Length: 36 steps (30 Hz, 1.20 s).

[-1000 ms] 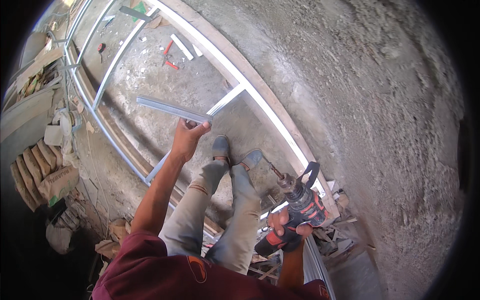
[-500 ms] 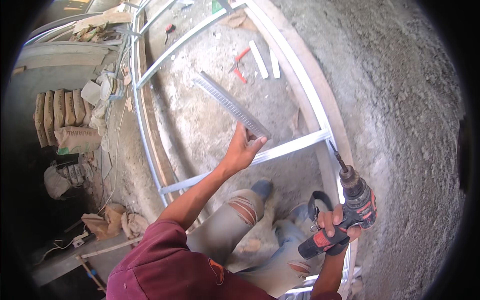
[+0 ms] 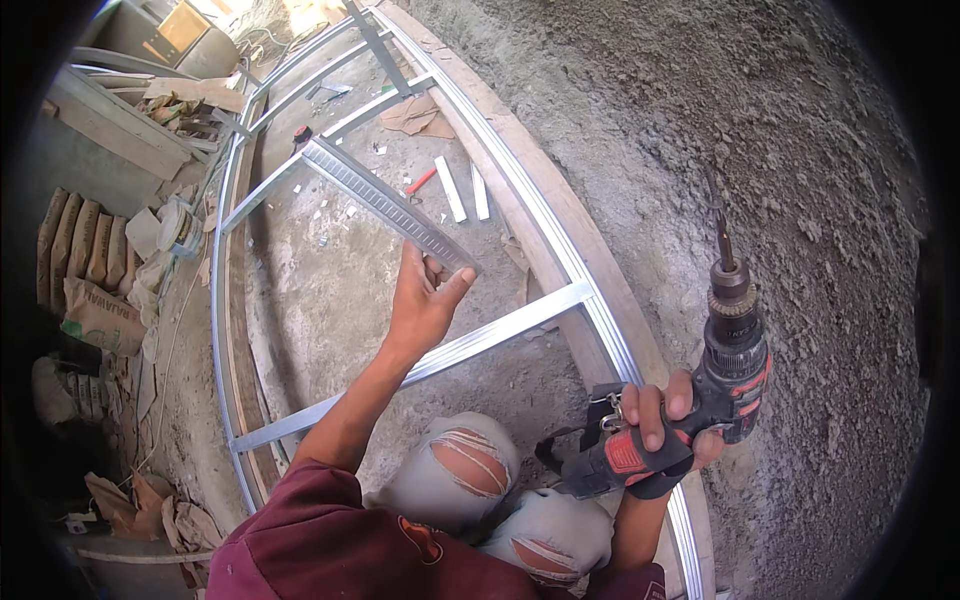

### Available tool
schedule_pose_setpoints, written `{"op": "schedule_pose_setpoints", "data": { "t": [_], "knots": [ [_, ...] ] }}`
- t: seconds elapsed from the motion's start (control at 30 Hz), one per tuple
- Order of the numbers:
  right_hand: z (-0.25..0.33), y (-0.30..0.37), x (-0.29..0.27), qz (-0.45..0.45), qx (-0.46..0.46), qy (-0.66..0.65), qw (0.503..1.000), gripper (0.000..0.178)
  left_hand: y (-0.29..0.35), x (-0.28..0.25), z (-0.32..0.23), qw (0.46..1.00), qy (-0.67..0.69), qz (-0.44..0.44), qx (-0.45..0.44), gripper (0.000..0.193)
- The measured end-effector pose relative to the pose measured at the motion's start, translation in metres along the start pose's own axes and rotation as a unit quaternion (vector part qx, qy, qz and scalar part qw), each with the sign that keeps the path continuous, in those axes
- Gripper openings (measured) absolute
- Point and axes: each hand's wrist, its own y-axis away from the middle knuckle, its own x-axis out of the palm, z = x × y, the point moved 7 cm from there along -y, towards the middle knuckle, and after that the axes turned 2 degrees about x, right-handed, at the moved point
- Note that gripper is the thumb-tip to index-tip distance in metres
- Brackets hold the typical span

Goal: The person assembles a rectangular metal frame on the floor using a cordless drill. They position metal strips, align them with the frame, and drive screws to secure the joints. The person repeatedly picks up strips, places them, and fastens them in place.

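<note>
My left hand grips one end of a short grey metal channel with a row of slots along it. The channel slants away to the far left, above the ground inside a long metal frame. My right hand is wrapped around the handle of a black and red cordless drill, held over the frame's right rail. The drill's bit points away from me, over the rough wall. A dark strap with a metal clip hangs beside the drill. My bent knees in torn jeans are between my arms.
A rough grey wall rises along the right. Inside the frame lie two white strips, a red-handled tool partly behind the channel, and cardboard. Brown sacks, a white bucket and scrap wood stand on the left.
My view has shifted and my knees are bent more, closer to the frame. The channel and the drill stay in my hands; the drill's bit now points more straight ahead, away from the rail.
</note>
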Motion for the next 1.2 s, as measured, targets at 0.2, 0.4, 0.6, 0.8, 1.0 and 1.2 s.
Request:
{"op": "schedule_pose_setpoints", "data": {
  "t": [0.2,0.4,0.6,0.8,1.0,1.2],
  "knots": [
    [-0.012,0.035,-0.004,-0.012,0.039,0.087,0.995,0.044,0.028,0.002,0.006,0.997,0.041,0.027,-0.055,0.055],
    [-0.028,0.085,-0.016,0.001,0.047,0.116,0.992,0.055,0.066,0.016,0.006,0.994,0.008,0.095,-0.061,0.054],
    [-0.052,0.144,-0.032,-0.096,0.082,0.137,0.983,0.059,0.078,0.034,0.022,0.98,-0.092,0.168,-0.059,0.053],
    [-0.074,0.182,-0.046,-0.195,0.108,0.126,0.967,0.051,0.071,0.034,0.035,0.965,-0.218,0.144,-0.028,0.03],
    [-0.08,0.2,-0.068,-0.253,0.119,0.178,0.944,0.05,0.072,0.049,0.028,0.953,-0.267,0.139,-0.021,0.037],
    [-0.089,0.202,-0.079,-0.215,0.092,0.291,0.928,0.05,0.062,0.045,0.037,0.962,-0.247,0.106,-0.052,0.042]
  ]
}}
